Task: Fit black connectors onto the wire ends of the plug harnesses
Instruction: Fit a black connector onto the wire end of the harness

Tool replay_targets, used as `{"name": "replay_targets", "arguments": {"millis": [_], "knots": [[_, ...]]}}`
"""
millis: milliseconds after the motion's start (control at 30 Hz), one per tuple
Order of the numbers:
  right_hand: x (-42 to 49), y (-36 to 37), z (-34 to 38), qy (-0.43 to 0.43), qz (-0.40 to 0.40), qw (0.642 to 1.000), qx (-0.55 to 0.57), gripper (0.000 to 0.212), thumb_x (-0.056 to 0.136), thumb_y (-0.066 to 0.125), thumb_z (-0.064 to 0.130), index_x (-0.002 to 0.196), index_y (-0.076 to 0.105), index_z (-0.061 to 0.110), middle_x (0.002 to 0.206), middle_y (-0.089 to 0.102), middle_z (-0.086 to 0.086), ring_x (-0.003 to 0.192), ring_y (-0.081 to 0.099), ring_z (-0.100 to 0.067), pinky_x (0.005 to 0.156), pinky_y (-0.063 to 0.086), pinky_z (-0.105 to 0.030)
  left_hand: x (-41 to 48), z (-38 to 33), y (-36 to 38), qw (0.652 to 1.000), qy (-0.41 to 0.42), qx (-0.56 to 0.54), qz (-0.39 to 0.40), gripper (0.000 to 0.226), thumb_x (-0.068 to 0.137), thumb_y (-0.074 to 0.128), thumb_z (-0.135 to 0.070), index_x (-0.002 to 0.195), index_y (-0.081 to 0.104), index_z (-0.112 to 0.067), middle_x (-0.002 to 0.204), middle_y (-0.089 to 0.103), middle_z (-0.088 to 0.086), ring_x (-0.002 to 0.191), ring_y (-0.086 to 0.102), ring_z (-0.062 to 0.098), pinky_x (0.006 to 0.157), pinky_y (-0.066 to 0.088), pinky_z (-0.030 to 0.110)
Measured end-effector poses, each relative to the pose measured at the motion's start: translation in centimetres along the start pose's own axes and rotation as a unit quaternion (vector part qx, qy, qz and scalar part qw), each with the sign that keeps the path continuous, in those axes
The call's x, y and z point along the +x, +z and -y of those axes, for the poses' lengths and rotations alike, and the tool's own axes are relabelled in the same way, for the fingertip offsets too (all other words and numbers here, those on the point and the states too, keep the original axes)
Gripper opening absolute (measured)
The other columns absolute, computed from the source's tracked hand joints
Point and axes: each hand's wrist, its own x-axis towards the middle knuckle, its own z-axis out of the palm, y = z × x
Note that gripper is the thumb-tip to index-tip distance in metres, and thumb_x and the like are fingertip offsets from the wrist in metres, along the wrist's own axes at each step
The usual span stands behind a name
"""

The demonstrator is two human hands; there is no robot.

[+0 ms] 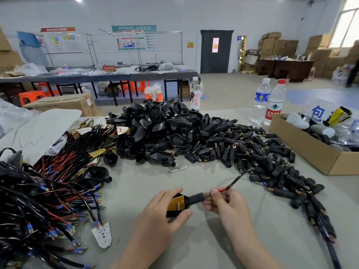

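The plug harness (177, 204) is held low over the middle of the grey table (136, 181), its brass-plated face turned up. A black connector (196, 199) sits in line with its neck, though whether it is fully seated I cannot tell. The left hand (161, 214) curls around the plug body, probably to brace it, while the right hand (227, 202) pinches the red-and-black wire (236, 180) just behind the connector's brass end, likely to steer it. The loose connectors (252, 152), plug shells (159, 129) and waiting harnesses (48, 187) lie in separate heaps nearby, seemingly for easy picking.
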Motion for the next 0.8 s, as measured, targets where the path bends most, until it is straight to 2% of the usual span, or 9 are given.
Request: {"name": "replay_targets", "arguments": {"millis": [133,233,300,367,467,567,667,733,800], "knots": [[-0.1,-0.1,0.5,0.015,-0.007,0.999,0.033,0.011,0.096,0.061,0.01,0.094,0.063,0.0,0.076,0.076,-0.011,0.071,0.075,-0.022,0.061,0.056,-0.018,0.1,-0.1,-0.2,0.998,-0.024,-0.052,-0.014,0.045,0.081,0.067,-0.06,0.119,0.043,-0.058,0.119,0.052,-0.034,0.114,0.052,-0.004,0.091,0.041,0.011],[-0.4,-0.2,0.8,0.031,-0.002,0.998,0.062,0.012,0.096,0.061,0.011,0.097,0.062,-0.001,0.078,0.076,-0.013,0.074,0.075,-0.024,0.062,0.056,-0.017,0.0,-0.6,-0.3,0.996,-0.037,-0.079,-0.035,0.043,0.08,0.07,-0.056,0.116,0.049,-0.052,0.115,0.056,-0.027,0.105,0.058,0.001,0.082,0.044,0.009],[-0.7,-0.2,1.0,0.039,0.0,0.995,0.091,0.015,0.096,0.06,0.012,0.099,0.061,-0.003,0.081,0.076,-0.017,0.078,0.075,-0.027,0.063,0.058,-0.019,0.0,-1.1,-0.6,0.983,-0.082,-0.146,-0.071,0.049,0.079,0.077,-0.046,0.119,0.049,-0.048,0.113,0.06,-0.019,0.098,0.064,0.006,0.079,0.05,0.014],[-1.0,0.0,1.2,0.051,0.004,0.99,0.135,0.018,0.096,0.06,0.012,0.101,0.059,-0.005,0.084,0.075,-0.021,0.083,0.075,-0.03,0.064,0.059,-0.021,0.4,-1.9,-0.7,0.941,-0.161,-0.27,-0.122,0.06,0.077,0.079,-0.038,0.127,0.045,-0.044,0.114,0.065,-0.012,0.096,0.068,0.01,0.078,0.056,0.024],[-1.7,1.3,1.3,0.072,0.018,0.98,0.186,0.017,0.095,0.059,0.009,0.102,0.058,-0.007,0.086,0.074,-0.025,0.079,0.075,-0.028,0.062,0.058,-0.021,0.6,-3.1,-0.4,0.837,-0.265,-0.451,-0.161,0.053,0.079,0.075,-0.032,0.126,0.053,-0.022,0.103,0.075,0.001,0.087,0.074,0.021,0.069,0.059,0.025],[-3.1,3.8,0.8,0.094,0.05,0.972,0.209,0.016,0.091,0.06,0.006,0.099,0.058,-0.008,0.086,0.074,-0.025,0.074,0.075,-0.025,0.058,0.058,-0.021,-0.2,-4.0,-0.6,0.808,-0.288,-0.509,-0.074,0.051,0.072,0.07,-0.046,0.107,0.069,-0.008,0.095,0.077,0.009,0.088,0.074,0.021,0.071,0.058,0.027],[-5.0,6.6,0.4,0.105,0.094,0.973,0.185,0.019,0.088,0.064,0.008,0.098,0.064,-0.008,0.089,0.075,-0.024,0.073,0.075,-0.023,0.058,0.058,-0.021,-1.2,-4.0,-1.8,0.779,-0.289,-0.549,-0.091,0.034,0.08,0.068,-0.037,0.094,0.071,-0.006,0.078,0.074,0.009,0.067,0.07,0.017,0.062,0.056,0.027],[-6.1,8.3,0.6,0.101,0.116,0.975,0.16,0.02,0.089,0.064,0.01,0.099,0.069,-0.007,0.09,0.075,-0.022,0.074,0.075,-0.023,0.059,0.058,-0.021,-1.8,-3.7,-3.6,0.781,-0.285,-0.539,-0.133,0.027,0.088,0.064,-0.029,0.093,0.069,-0.002,0.075,0.073,0.009,0.061,0.068,0.015,0.056,0.054,0.025],[-7.3,10.0,1.3,0.088,0.139,0.978,0.132,0.021,0.092,0.062,0.013,0.101,0.072,-0.003,0.091,0.076,-0.019,0.077,0.075,-0.022,0.062,0.058,-0.021,-2.4,-3.5,-5.8,0.811,-0.274,-0.495,-0.147,0.025,0.097,0.057,-0.022,0.098,0.066,0.002,0.084,0.076,0.013,0.072,0.073,0.021,0.063,0.058,0.03]]}}
